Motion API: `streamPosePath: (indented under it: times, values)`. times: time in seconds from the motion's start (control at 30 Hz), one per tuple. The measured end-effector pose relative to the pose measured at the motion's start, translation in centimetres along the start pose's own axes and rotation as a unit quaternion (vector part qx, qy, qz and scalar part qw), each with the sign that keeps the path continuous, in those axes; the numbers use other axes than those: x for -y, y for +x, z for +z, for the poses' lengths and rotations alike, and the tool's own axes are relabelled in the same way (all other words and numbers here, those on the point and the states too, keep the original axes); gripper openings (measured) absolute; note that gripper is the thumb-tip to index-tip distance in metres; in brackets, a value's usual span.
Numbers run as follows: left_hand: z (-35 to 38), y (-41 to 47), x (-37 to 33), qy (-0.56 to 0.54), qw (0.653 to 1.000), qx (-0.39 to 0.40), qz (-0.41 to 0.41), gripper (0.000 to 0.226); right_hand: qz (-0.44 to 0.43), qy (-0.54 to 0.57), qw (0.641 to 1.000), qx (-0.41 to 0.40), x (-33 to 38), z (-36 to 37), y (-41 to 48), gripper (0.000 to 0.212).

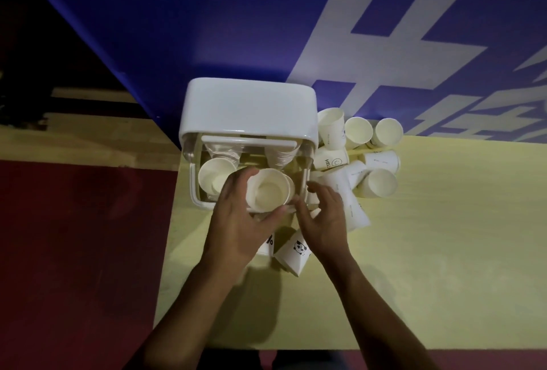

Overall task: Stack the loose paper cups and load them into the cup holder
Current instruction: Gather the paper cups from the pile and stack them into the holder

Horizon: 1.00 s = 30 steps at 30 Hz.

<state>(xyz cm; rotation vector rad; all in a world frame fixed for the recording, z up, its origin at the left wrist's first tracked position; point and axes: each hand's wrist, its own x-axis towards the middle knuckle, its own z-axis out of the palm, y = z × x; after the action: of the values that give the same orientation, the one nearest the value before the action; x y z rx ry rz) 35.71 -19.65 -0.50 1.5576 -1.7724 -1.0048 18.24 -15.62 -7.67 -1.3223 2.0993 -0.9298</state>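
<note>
A white cup holder (251, 109) with a clear front compartment stands on the yellow table (429, 251). My left hand (239, 221) grips a stack of white paper cups (268, 190) at the holder's open front, thumb under the rim and fingers round the left side. Another cup stack (214, 178) sits inside the holder to the left. My right hand (322, 221) rests beside the held stack, fingers loosely spread near the holder's right edge. A panda-print cup (293, 251) lies under my wrists.
Several loose paper cups (358, 150) lie and stand in a pile right of the holder. A blue wall with white lettering (384, 44) rises behind the table. The table's left edge drops to a dark red floor (74, 236).
</note>
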Motion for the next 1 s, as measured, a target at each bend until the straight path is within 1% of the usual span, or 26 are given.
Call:
streamPosePath:
  times: [0.07,0.13,0.2,0.3,0.4,0.5,0.6,0.67,0.77,0.87,0.93,1.0]
  values:
    - [1.4,1.3,-0.4,0.014,0.999,0.004,0.034,0.076,0.026,0.016,1.000,-0.001,-0.7,-1.4,-1.0,0.033]
    - [2.8,2.4,-0.2,0.029,0.999,0.014,0.043,0.071,0.046,0.028,0.999,0.002,-1.2,-2.6,-1.7,0.028]
    - [4.0,3.2,0.5,0.051,0.998,0.030,0.036,0.073,0.059,0.045,0.997,0.006,-1.5,-3.5,-2.0,0.026]
    - [5.4,3.8,1.6,0.082,0.995,0.055,0.003,0.081,0.052,0.073,0.996,0.016,-1.0,-3.9,-1.3,0.024]
    - [6.3,4.1,2.5,0.109,0.991,0.070,-0.026,0.082,0.028,0.100,0.993,0.055,-0.1,-3.3,0.5,0.028]
    - [6.8,4.4,3.0,0.125,0.989,0.081,-0.020,0.075,0.001,0.075,0.991,0.113,0.0,-2.0,2.2,0.039]
    - [7.1,4.4,3.2,0.125,0.988,0.087,-0.025,0.070,-0.030,0.018,0.987,0.155,-0.9,-0.5,3.2,0.041]
    - [7.3,4.3,3.4,0.133,0.987,0.090,-0.032,0.068,-0.030,-0.022,0.984,0.172,-1.5,0.4,3.5,0.042]
    - [7.7,4.3,3.8,0.133,0.986,0.086,-0.047,0.065,-0.041,-0.060,0.982,0.177,-2.0,0.9,3.2,0.041]
    - [7.9,4.2,3.8,0.137,0.986,0.091,-0.035,0.064,-0.051,-0.072,0.980,0.177,-2.2,0.8,2.9,0.044]
    - [7.9,4.3,3.9,0.137,0.985,0.100,-0.031,0.066,-0.044,-0.068,0.980,0.181,-2.0,0.5,2.8,0.045]
    - [7.7,4.3,3.6,0.146,0.984,0.102,-0.029,0.072,-0.052,-0.037,0.984,0.164,-1.7,-0.2,2.6,0.044]
